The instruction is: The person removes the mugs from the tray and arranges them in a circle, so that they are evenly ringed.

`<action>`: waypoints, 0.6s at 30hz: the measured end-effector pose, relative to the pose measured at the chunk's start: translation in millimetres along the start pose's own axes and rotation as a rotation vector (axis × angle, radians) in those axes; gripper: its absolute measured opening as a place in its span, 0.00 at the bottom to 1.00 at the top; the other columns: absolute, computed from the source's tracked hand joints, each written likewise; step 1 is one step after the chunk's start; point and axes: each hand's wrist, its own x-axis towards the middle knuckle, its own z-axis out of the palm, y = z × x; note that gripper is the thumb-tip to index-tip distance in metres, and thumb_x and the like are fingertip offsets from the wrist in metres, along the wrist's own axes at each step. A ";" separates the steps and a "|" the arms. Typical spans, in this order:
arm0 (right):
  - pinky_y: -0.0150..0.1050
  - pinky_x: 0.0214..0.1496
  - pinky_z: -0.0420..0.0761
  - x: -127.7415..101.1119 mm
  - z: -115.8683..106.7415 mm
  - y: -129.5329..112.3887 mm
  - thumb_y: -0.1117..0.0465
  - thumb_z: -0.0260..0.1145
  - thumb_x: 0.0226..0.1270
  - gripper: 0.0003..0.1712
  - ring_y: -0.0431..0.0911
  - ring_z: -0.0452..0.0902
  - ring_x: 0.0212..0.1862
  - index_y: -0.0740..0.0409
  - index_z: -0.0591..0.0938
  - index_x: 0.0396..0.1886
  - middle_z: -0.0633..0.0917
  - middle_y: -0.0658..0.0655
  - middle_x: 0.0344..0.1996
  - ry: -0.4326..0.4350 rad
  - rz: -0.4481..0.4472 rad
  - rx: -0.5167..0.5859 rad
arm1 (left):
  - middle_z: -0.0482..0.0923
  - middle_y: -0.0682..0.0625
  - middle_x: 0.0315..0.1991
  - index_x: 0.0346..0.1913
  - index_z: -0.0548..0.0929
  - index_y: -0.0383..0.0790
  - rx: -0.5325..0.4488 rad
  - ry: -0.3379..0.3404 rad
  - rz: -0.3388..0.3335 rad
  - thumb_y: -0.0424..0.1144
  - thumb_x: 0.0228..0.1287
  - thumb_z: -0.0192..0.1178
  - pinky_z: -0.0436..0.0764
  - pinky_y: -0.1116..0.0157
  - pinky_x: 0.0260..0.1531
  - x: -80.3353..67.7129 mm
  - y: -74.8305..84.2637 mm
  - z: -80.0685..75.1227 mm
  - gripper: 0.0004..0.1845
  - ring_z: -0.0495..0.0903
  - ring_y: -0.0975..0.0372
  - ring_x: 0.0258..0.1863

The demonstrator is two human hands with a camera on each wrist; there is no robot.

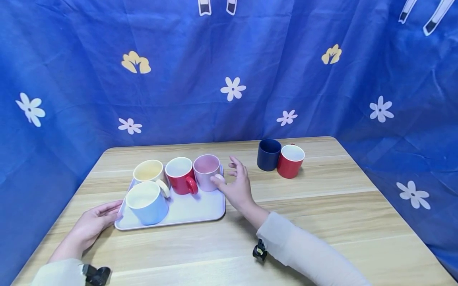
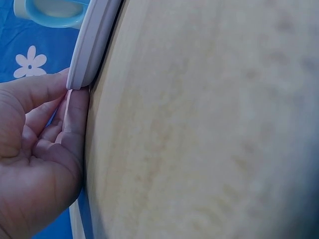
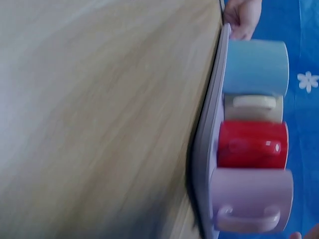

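Observation:
A pale tray (image 1: 200, 206) lies on the wooden table and carries a yellow mug (image 1: 148, 171), a red mug (image 1: 180, 174), a pink mug (image 1: 206, 171) and a light blue mug (image 1: 146, 202). My left hand (image 1: 107, 214) lies on the table, thumb and fingertips touching the tray's near left corner. The left wrist view shows this contact at the tray rim (image 2: 92, 45). My right hand (image 1: 230, 176) hovers just right of the pink mug, fingers spread, thumb tip at its side. In the right wrist view the pink mug (image 3: 251, 196) is closest, handle toward the camera.
A navy mug (image 1: 268, 154) and a second red mug (image 1: 290, 161) stand together at the table's back right, off the tray. Blue flowered cloth hangs behind and on both sides. Bare table (image 1: 322, 222) spreads in front and to the right.

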 end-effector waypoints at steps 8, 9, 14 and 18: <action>0.51 0.48 0.81 -12.0 18.6 -16.0 0.54 0.77 0.51 0.46 0.53 0.76 0.49 0.56 0.66 0.68 0.74 0.60 0.52 -0.161 -0.032 0.039 | 0.78 0.64 0.43 0.67 0.54 0.16 -0.027 -0.003 -0.005 0.33 0.65 0.61 0.79 0.76 0.41 -0.1 -0.5 -0.3 0.37 0.76 0.77 0.43; 0.50 0.48 0.81 -13.6 21.4 -17.6 0.53 0.77 0.50 0.46 0.53 0.76 0.49 0.56 0.66 0.67 0.74 0.60 0.52 -0.179 -0.038 0.033 | 0.78 0.64 0.44 0.66 0.54 0.16 -0.023 -0.007 -0.001 0.33 0.65 0.61 0.79 0.76 0.41 -0.4 -0.8 -0.3 0.37 0.76 0.77 0.43; 0.42 0.49 0.81 -20.2 37.8 -20.9 0.55 0.78 0.49 0.44 0.48 0.79 0.45 0.56 0.68 0.65 0.77 0.59 0.50 -0.269 -0.090 0.009 | 0.78 0.65 0.43 0.66 0.56 0.16 -0.055 -0.011 0.007 0.31 0.65 0.61 0.79 0.77 0.41 -0.6 -2.1 -0.6 0.35 0.76 0.78 0.42; 0.39 0.50 0.79 -24.1 50.6 -22.1 0.55 0.78 0.50 0.44 0.45 0.78 0.44 0.57 0.68 0.66 0.78 0.60 0.49 -0.360 -0.093 0.003 | 0.78 0.68 0.41 0.65 0.65 0.23 -0.106 -0.008 0.013 0.29 0.64 0.61 0.79 0.77 0.41 0.0 -3.0 -0.8 0.29 0.77 0.78 0.42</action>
